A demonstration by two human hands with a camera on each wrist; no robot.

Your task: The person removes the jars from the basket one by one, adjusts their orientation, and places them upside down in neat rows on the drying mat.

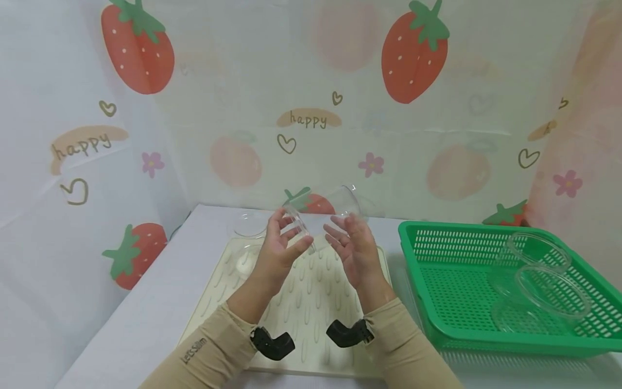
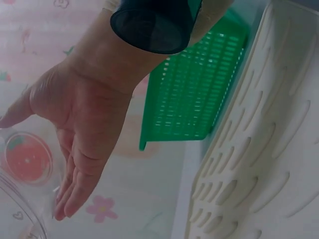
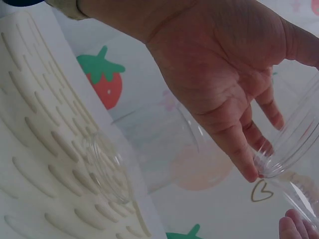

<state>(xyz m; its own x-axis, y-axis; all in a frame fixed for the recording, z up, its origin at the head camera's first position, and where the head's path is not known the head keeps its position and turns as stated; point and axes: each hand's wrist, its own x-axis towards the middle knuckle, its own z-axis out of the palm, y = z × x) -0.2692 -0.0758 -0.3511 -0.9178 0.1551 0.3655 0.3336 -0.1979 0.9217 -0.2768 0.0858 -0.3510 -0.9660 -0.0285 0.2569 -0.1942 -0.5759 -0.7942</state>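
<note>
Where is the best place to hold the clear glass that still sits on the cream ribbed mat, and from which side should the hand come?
Take the clear glass by its side wall, with the grip coming from above. It sits at the far left corner of the ribbed mat, and the left hand is nearest. Its clear wall looks smooth, so fingers around the body should hold better than a pinch on the thin rim.

Soft, even light is flooding the head view, shadows barely showing beside the green basket [image 1: 486, 324]. The edges are bowing with wide-lens distortion. Both wrist views are running dimmer and bluish, the camera housing [image 2: 154, 25] blurring above the left grip [image 2: 75, 144].
</note>
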